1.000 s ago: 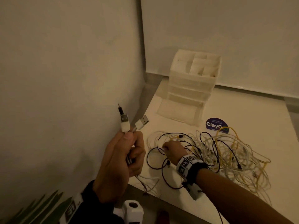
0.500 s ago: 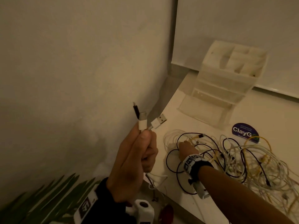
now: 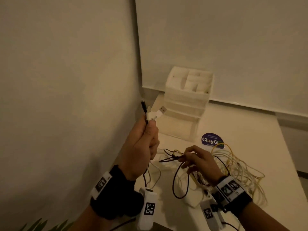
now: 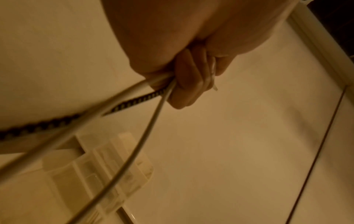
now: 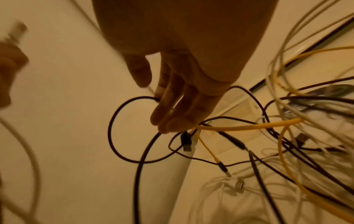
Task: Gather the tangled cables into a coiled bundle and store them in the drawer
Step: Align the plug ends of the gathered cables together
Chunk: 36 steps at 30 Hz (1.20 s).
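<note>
My left hand (image 3: pixel 141 144) is raised by the left wall and grips several cable ends; their plugs (image 3: pixel 154 112), two white and one black, stick up above my fist. In the left wrist view my fingers (image 4: pixel 184 84) curl round white cords and a braided black one. The tangle of white, yellow and black cables (image 3: pixel 233 169) lies on the white table (image 3: pixel 241 124). My right hand (image 3: pixel 196 159) hovers over the tangle's left part and pinches a black cable (image 3: pixel 168 158) at its fingertips (image 5: pixel 172 121). The white drawer unit (image 3: pixel 188 100) stands behind, its lowest drawer (image 3: pixel 176 127) pulled out.
A round blue sticker (image 3: pixel 211 140) lies on the table between the drawer unit and the cables. A wall closes off the left side, another the back. Green leaves (image 3: pixel 41 225) show at the bottom left, below the table's front edge.
My right hand has risen off the table and turned, now pinching a black cable that lifts with it. My left hand still holds the plugs upright. The head view swung left, then back.
</note>
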### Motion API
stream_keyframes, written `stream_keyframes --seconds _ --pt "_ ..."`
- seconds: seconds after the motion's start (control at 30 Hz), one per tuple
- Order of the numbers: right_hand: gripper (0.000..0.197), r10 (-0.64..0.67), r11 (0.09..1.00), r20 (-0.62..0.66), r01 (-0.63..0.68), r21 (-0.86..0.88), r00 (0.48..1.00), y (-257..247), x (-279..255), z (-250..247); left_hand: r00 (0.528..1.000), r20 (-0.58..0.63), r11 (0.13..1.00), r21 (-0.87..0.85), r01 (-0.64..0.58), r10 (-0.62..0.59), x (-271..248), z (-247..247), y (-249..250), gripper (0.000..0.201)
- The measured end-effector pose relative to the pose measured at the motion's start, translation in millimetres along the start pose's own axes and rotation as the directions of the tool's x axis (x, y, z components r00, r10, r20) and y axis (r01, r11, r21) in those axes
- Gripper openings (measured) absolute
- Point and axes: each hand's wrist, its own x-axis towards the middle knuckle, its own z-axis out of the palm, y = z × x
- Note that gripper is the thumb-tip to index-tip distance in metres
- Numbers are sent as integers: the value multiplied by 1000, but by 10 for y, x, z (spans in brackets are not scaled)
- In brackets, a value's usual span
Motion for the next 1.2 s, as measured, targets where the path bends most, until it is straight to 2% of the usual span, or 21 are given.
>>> stream_keyframes --seconds 0.07,0.1,0.17,0.27,0.33,0.5,0.6,0.67,0.73,0.8,0.87,0.93,1.0,1.1,1.13,1.2 --pt "17 68 983 -141 -43 177 988 -46 -157 -159 999 24 1000 8 27 -27 122 188 -53 32" --pt "13 119 961 -159 -73 266 980 -57 -227 -222 998 35 999 8 45 -45 175 291 -85 32" --pt "5 193 914 -103 -141 380 976 -78 -330 -321 995 67 997 25 70 -72 263 493 -145 31" --pt "16 290 911 -12 -272 309 957 -106 -420 -467 989 103 994 48 99 -103 352 729 -200 32" --pt "23 310 905 41 -309 294 950 -130 -497 -579 987 111 993 46 108 -112 403 843 -235 32" --pt "25 297 811 -11 -246 530 955 -196 -537 -836 988 84 989 83 121 -128 516 1011 -330 32" --pt "12 307 775 -3 -248 582 952 -242 -567 -869 987 90 989 80 127 -135 556 1090 -361 31" --pt "9 224 749 -33 -150 645 974 -315 -634 -881 989 99 990 96 104 -113 572 1134 -398 31" --pt "17 84 738 -106 9 675 991 -417 -747 -910 989 114 985 157 73 -92 579 1211 -448 31" --pt "25 -73 771 -170 164 615 983 -523 -876 -910 983 161 985 163 59 -85 559 1341 -475 30" --pt "24 -192 850 -226 277 447 955 -631 -972 -863 971 217 992 91 84 -102 548 1528 -449 33" --pt "16 -291 886 -299 374 274 909 -703 -1015 -805 962 252 994 37 101 -107 559 1725 -395 34" --pt "10 -367 882 -359 443 160 858 -731 -1019 -791 963 260 993 110 41 -68 591 1883 -395 29" --pt "1 -408 875 -420 479 73 810 -699 -1034 -849 956 289 987 159 -2 -44 610 2026 -376 31" --pt "5 -411 882 -416 469 45 811 -659 -1047 -878 958 287 992 129 -5 -32 627 2050 -372 33" --pt "10 -406 905 -341 425 -21 848 -520 -1072 -928 970 242 999 -26 26 -19 698 2063 -309 36"
